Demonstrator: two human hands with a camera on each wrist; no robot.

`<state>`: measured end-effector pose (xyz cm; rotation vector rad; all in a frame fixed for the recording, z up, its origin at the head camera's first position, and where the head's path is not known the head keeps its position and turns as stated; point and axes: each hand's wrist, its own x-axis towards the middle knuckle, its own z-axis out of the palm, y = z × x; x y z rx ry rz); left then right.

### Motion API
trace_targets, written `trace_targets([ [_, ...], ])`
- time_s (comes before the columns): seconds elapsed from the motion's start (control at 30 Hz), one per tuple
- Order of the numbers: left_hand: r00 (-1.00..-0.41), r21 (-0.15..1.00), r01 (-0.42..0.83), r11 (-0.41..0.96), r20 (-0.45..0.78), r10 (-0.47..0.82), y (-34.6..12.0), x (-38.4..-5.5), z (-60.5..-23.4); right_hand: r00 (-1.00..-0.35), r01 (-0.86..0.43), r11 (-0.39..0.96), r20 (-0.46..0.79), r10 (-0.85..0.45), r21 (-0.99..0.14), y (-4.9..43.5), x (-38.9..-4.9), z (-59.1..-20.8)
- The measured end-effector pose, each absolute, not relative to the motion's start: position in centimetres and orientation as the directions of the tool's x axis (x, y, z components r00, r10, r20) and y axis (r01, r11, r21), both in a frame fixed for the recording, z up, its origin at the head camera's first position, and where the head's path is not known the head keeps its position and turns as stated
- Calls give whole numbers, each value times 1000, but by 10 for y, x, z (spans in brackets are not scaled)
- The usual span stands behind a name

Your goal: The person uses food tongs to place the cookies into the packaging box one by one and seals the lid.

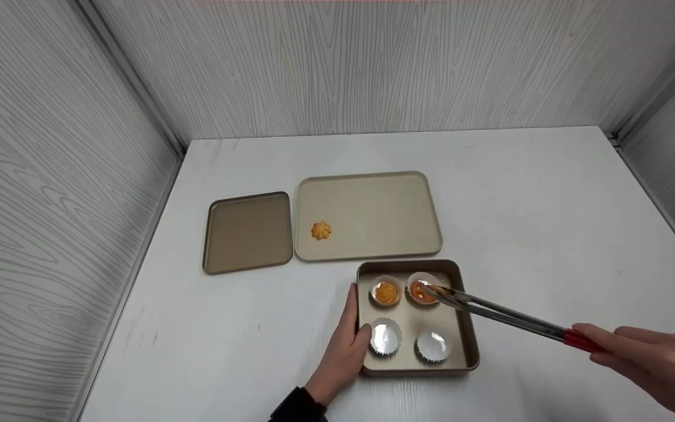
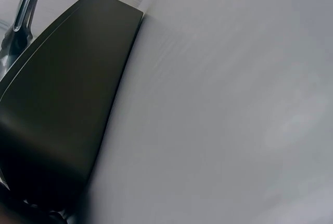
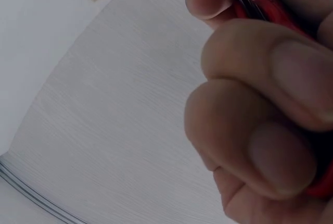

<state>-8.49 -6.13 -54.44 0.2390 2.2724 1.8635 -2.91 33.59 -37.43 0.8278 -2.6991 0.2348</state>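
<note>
Cookie (image 1: 416, 290): tray (image 1: 409, 328), 12 o'clock cup (image 1: 423, 274); probably light, crumbly; pinch sides.
Right grip (image 1: 654, 357): clasps tongs (image 1: 525, 326).
Left grip (image 1: 344, 349): holds tray, 9 o'clock.

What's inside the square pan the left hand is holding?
Four baking cups: the far two each hold a cookie; the near two look empty. The tongs cover part of the far-right cookie; the pan floor beneath the cups is hidden.
</note>
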Motion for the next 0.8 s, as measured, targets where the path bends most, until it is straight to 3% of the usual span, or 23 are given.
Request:
trace_targets([
  [0.57,-970,978,25,208,-27,244,-62,-85,-547,-818,-564,825,162,-552,-40,336,-20,-374],
  [0.8,-968,982,13,187,-35,250,-61,-85,-546,-868,-475,879,-148,-473,-23,327,-23,-365],
])
